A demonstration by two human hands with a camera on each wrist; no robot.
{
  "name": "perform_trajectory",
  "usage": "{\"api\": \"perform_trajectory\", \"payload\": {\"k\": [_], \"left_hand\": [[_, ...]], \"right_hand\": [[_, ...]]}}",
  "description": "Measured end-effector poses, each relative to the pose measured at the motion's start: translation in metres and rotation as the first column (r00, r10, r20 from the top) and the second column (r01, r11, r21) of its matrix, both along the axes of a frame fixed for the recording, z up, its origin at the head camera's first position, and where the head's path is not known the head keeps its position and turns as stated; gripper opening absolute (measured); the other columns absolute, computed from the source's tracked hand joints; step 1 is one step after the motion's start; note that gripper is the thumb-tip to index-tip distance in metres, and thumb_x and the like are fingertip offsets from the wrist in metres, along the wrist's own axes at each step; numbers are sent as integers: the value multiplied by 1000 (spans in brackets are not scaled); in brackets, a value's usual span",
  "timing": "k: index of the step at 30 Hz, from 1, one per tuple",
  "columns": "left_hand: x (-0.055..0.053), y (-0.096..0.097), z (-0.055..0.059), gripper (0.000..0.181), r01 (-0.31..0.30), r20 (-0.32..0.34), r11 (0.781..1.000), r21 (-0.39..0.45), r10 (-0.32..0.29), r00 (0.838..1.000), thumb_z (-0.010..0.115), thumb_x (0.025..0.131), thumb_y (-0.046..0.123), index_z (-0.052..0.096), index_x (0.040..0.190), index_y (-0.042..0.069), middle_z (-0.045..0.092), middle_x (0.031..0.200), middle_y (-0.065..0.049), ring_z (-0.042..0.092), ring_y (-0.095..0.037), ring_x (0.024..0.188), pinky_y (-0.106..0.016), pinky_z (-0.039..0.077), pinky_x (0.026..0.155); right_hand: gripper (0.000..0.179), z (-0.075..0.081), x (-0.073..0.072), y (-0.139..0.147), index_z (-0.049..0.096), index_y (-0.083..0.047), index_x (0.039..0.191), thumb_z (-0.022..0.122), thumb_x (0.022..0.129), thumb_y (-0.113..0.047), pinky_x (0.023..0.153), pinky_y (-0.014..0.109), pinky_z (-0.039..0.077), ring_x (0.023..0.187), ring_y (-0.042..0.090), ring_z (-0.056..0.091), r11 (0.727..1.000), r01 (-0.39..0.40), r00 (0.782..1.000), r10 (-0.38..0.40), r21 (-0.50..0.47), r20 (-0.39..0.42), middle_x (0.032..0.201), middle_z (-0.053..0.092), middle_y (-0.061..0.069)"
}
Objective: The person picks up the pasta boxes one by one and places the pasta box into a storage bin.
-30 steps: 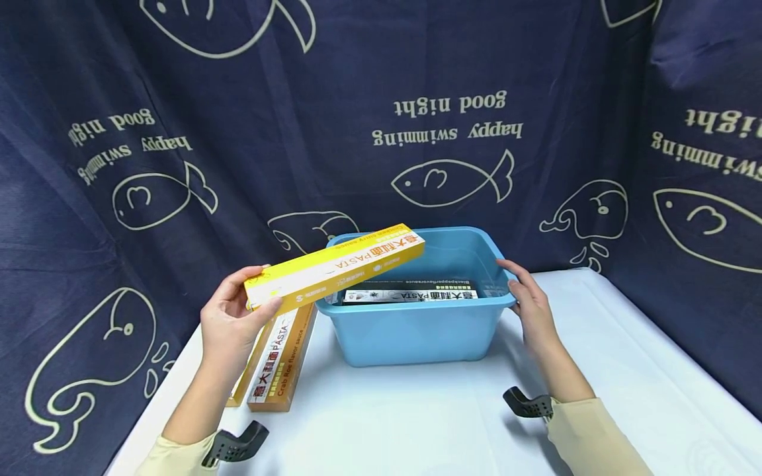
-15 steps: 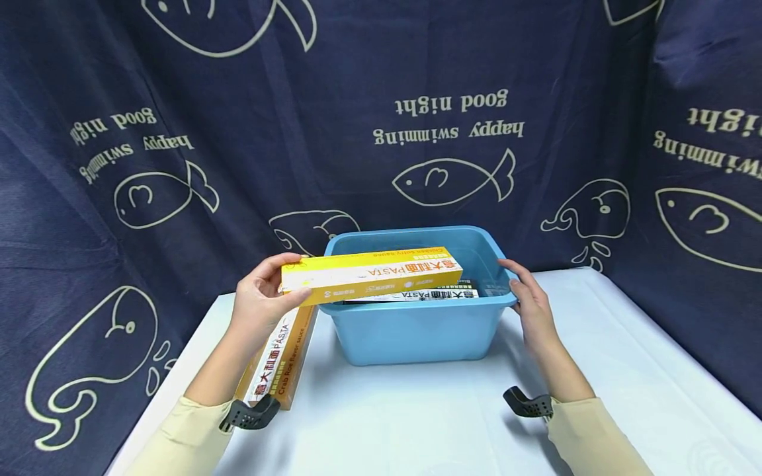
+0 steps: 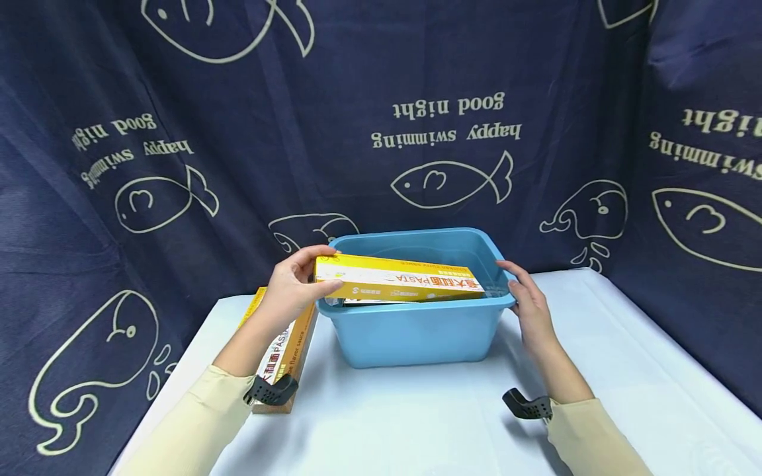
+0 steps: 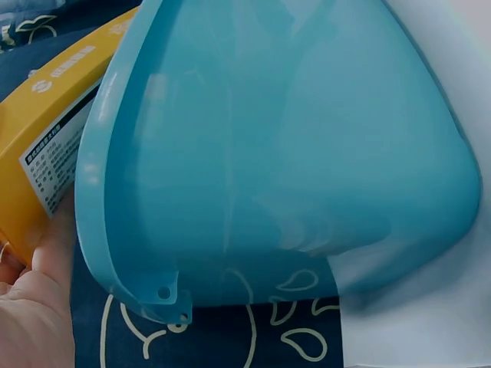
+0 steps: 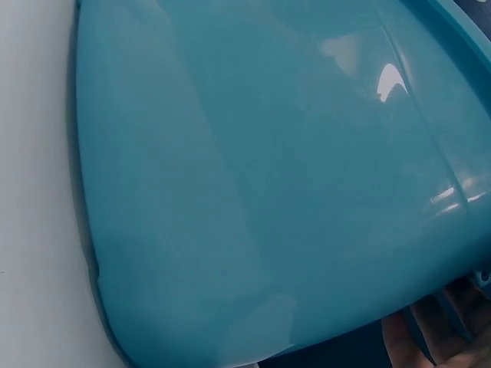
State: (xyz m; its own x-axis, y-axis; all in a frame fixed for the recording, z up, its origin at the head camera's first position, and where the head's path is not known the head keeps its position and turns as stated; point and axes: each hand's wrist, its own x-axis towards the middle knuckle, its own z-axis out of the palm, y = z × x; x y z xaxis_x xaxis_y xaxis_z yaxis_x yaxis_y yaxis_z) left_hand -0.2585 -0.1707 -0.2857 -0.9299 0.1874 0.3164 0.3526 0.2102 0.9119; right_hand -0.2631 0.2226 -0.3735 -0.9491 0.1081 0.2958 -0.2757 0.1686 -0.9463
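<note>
My left hand (image 3: 288, 287) pinches the left end of a yellow pasta box (image 3: 399, 277), thumb in front and fingers behind. The box lies over the opening of a blue plastic bin (image 3: 417, 337), its right end dipping inside the rim. A sliver of a black-and-white pasta box (image 3: 372, 303) shows beneath it. My right hand (image 3: 532, 301) grips the bin's right rim. In the left wrist view, the yellow box (image 4: 54, 107) leans past the bin's rim (image 4: 92, 176). The right wrist view has the bin wall (image 5: 230, 192) with my right fingers (image 5: 437, 330) at its edge.
Left of the bin, a brown pasta box (image 3: 302, 350) lies on the white table (image 3: 393, 416), partly behind my left forearm. Beside it is another yellow box (image 3: 257, 305), mostly hidden. A navy fish-print cloth (image 3: 333, 132) hangs close behind the bin.
My left hand has carried the yellow pasta box rightward and down, from left of the bin to over its opening. The box's right end has tipped from raised to lowered. My right hand stays put.
</note>
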Motion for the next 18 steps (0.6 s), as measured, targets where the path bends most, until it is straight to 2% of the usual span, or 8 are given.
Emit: {"api": "perform_trajectory", "payload": {"k": [5,10,14,18], "left_hand": [[-6,5,3,53,19,33,998,-64,-17,999,80,82,7,61,130,17,60,134,-2,57,-17,116,-17,54,88],[-10,12,5,52,42,66,995,-92,-36,997,81,82,12,61,129,20,58,135,0,55,-19,120,-17,53,89],[-15,17,5,51,60,78,991,-119,-51,996,81,82,15,61,129,20,58,135,0,55,-20,120,-18,54,89],[-20,20,5,52,93,101,986,-142,-79,992,81,82,16,61,130,16,59,134,-2,57,-23,117,-20,55,88]], "right_hand": [[48,-1,0,-2,42,-19,151,31,106,-32,115,64,27,151,34,25,1000,2,1000,-2,1,-5,165,27,6],[48,1,1,-2,42,-19,151,30,106,-32,115,64,27,151,33,25,1000,1,1000,-1,-4,-7,165,27,6],[48,1,1,-1,42,-19,151,30,106,-32,114,61,29,151,32,26,1000,-1,1000,1,-6,-3,165,27,6],[48,1,1,-1,42,-19,151,30,106,-33,115,63,27,151,34,26,1000,-3,1000,3,-4,-3,165,27,7]]}}
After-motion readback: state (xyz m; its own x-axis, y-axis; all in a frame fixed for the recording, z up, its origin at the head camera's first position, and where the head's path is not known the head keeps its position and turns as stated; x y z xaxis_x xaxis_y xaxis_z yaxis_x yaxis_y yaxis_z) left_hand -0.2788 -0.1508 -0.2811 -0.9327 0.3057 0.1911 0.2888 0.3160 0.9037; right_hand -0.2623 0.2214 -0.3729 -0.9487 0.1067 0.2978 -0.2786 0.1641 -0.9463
